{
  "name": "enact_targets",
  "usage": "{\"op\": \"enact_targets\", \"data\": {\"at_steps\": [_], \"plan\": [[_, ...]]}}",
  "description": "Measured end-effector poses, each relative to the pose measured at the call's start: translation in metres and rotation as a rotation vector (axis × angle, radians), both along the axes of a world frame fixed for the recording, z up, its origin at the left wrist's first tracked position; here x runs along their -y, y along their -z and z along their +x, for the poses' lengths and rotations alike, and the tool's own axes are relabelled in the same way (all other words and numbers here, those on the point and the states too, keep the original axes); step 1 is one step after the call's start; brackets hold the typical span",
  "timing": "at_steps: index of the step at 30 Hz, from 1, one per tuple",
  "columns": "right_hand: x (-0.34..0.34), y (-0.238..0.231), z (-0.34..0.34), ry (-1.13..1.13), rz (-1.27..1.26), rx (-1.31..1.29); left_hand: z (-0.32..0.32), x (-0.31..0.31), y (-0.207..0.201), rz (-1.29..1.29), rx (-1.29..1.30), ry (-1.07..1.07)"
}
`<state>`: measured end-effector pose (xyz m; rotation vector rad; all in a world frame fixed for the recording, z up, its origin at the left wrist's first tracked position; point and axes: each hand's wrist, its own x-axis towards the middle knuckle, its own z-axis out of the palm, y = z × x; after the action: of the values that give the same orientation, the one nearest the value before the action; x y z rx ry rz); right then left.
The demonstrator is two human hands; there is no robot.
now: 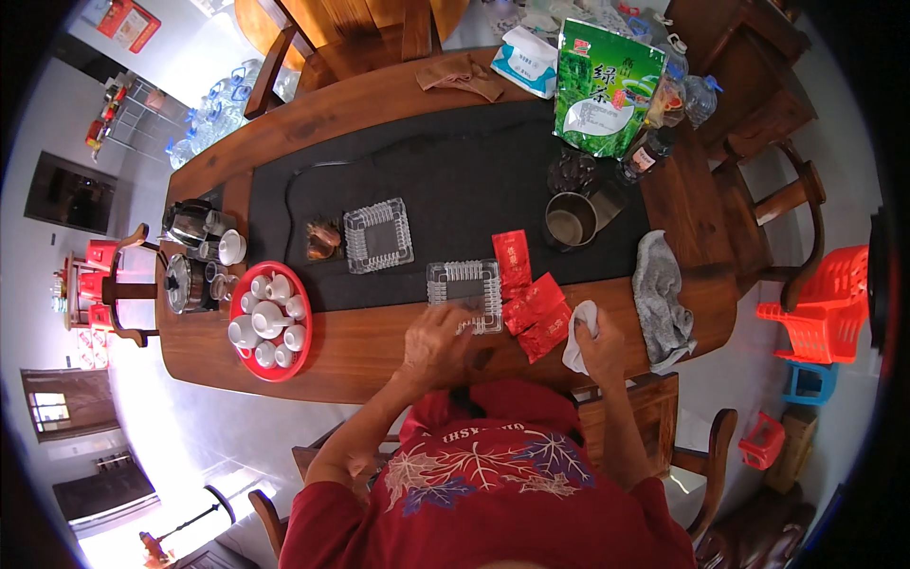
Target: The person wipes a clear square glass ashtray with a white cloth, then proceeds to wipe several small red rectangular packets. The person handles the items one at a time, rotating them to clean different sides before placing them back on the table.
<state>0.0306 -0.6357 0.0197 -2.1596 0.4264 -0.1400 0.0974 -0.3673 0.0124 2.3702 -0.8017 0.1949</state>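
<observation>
A clear plastic box [491,302] with ribbed sides lies at the table's near edge. My left hand [436,343] closes on its near left corner, fingers curled and partly hidden. My right hand [601,351], to the right, grips a crumpled white tissue or cloth [573,353]. Between the two hands lie several red packets [538,308], partly overlapping, one against the box's right side. A second clear plastic box [379,237] rests farther back on the black tabletop panel, beside a small brownish item [323,240] that I cannot identify.
On the left stand a red round tray [305,356] of white cups, a metal pot [178,284] and a glass kettle [187,222]. A metal cup [570,220], green pouch [607,90] and dark jar [645,156] stand at back right. A grey towel [661,299] lies near the right edge.
</observation>
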Motion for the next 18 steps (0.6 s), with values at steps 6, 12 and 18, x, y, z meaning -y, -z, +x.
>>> {"op": "enact_targets", "data": {"at_steps": [6, 12, 18], "plan": [[0.004, 0.006, -0.005, -0.058, -0.014, -0.044, 0.005, -0.014, 0.015, -0.028, -0.272, -0.478], [-0.017, -0.004, 0.004, -0.116, 0.142, 0.032, 0.027, -0.022, 0.069, 0.047, -0.489, -0.553], [-0.029, 0.003, 0.024, -0.238, 0.31, 0.026, 0.019, -0.02, 0.078, -0.113, -0.369, -0.597]]}}
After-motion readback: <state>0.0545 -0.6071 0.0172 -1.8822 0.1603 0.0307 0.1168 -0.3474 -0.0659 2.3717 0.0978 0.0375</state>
